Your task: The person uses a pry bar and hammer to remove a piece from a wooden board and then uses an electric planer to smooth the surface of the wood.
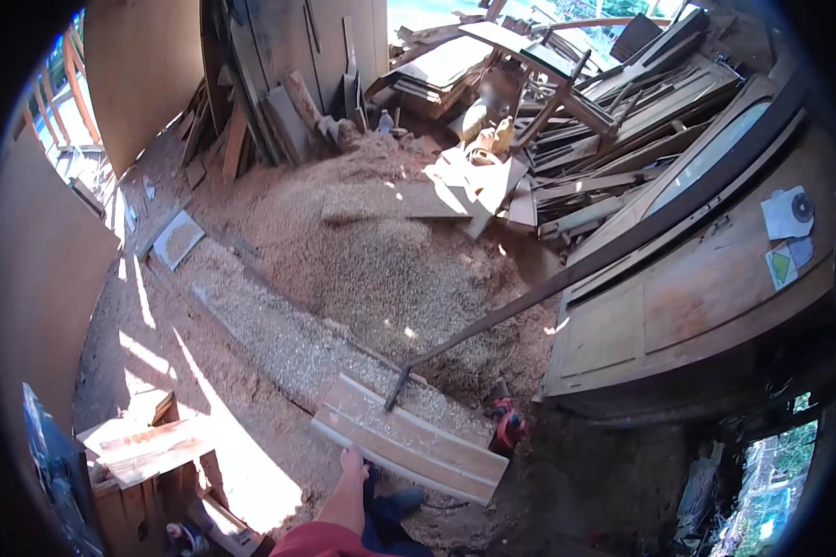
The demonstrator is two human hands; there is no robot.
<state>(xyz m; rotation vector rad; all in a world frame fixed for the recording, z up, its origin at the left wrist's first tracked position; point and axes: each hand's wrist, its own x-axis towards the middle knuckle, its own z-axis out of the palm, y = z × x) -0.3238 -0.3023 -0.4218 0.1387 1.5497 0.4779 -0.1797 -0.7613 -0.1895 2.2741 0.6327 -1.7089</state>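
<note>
My left hand (pixel 353 461) reaches in from the lower edge, below a red sleeve (pixel 320 540). Its fingers look curled, close to the near edge of a long pale board (pixel 409 444); whether they touch the wood or hold something small is hidden. The board has lengthwise strips and wood chips scattered over it, and it lies over a shavings-covered plank (pixel 288 320). A dark bar (pixel 492 320) slants across, its bent end over the board. Past the board's right end is a red power tool (pixel 508 425). My right hand does not show.
A big heap of shavings (pixel 381 269) spreads ahead. Scrap wood (pixel 622 139) is stacked at the back right, and upright boards (pixel 279 102) lean at the back left. A wooden door panel (pixel 678 316) stands on the right. Cut wood (pixel 153 450) sits at the lower left.
</note>
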